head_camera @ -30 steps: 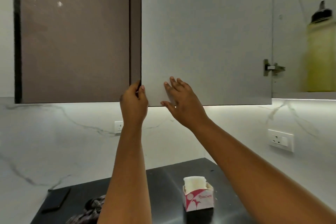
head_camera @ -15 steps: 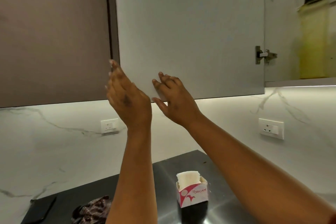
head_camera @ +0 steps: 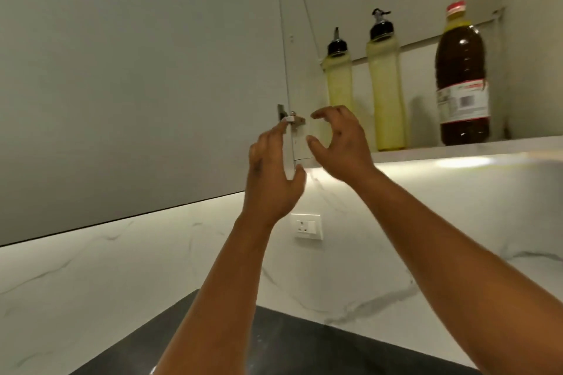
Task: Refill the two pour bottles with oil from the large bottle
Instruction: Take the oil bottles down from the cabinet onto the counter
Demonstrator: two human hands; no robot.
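Item: left pour bottle (head_camera: 338,76) on shelf (head_camera: 457,148); our right hand (head_camera: 341,143) cupped, empty, left hand (head_camera: 271,173) spread; we grasp low, lift upright

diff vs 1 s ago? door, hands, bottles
Door has swung wide open. Left hand left its free edge and now lies against its hinge edge. Right hand came off the door and reaches, empty, toward the pour bottles. Large bottle now in view. Bottles remain shelved.
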